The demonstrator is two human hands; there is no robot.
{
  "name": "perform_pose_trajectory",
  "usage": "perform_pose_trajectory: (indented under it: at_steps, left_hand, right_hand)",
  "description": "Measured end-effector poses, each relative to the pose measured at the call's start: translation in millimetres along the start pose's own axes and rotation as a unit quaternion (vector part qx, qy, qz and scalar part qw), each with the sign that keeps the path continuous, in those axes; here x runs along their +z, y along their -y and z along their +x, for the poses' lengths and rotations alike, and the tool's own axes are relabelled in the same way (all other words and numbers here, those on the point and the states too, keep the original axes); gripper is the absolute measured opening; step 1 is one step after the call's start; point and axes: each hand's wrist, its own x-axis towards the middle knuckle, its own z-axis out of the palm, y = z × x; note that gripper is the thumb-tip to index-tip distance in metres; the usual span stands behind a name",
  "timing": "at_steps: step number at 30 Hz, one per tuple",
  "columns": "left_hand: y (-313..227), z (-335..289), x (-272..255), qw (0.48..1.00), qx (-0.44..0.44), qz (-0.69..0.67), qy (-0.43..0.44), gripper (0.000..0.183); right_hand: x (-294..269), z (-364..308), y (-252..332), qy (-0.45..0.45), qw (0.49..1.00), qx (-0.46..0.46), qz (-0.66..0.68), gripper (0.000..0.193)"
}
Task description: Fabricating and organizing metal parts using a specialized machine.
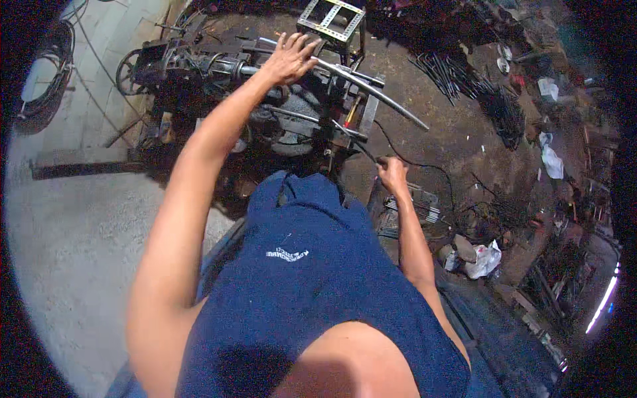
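A long curved metal bar (361, 86) is laid across the top of a dark machine (265, 99), slanting from upper left down to the right, where its free end juts out over bare dirt ground (451, 139). The left hand (290, 58) is spread open, palm down, and pressed on the bar near its upper end. The right hand (392, 174) is closed around something thin and dark at the machine's lower right edge; whether it is a lever or the black cable (424, 166) that runs off to the right cannot be told.

Open room is found on the left, where a pale concrete floor (73, 219) spreads wide. On the right, the ground is crowded by a heap of bent rods (478, 93), a stack of short bars (415, 209) and scraps of white paper (551, 159).

The machine's lower part is hidden behind a blue shirt (312, 278). Its working parts are lost in shadow, and the picture's rim is black.
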Motion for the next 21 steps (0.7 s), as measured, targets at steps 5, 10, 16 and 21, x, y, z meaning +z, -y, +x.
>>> perform_pose_trajectory:
  at_steps: [5,10,16,21]
  left_hand:
    - [-6,-50,-54,0.943,-0.167,-0.216,-0.188,0.056]
    - [-5,-207,-59,0.874,-0.355,-0.294,-0.155,0.048]
    - [4,-348,-61,0.800,-0.503,-0.326,-0.029,0.043]
    - [23,-358,-65,0.762,-0.522,-0.383,0.012,0.045]
  right_hand:
    - [37,4,75,0.013,1.000,0.025,0.010,0.023]
    - [60,31,148,0.028,0.997,0.070,0.023,0.026]
    - [47,64,239,-0.041,0.992,0.086,0.082,0.026]
    - [75,83,248,0.042,0.982,0.180,0.028,0.032]
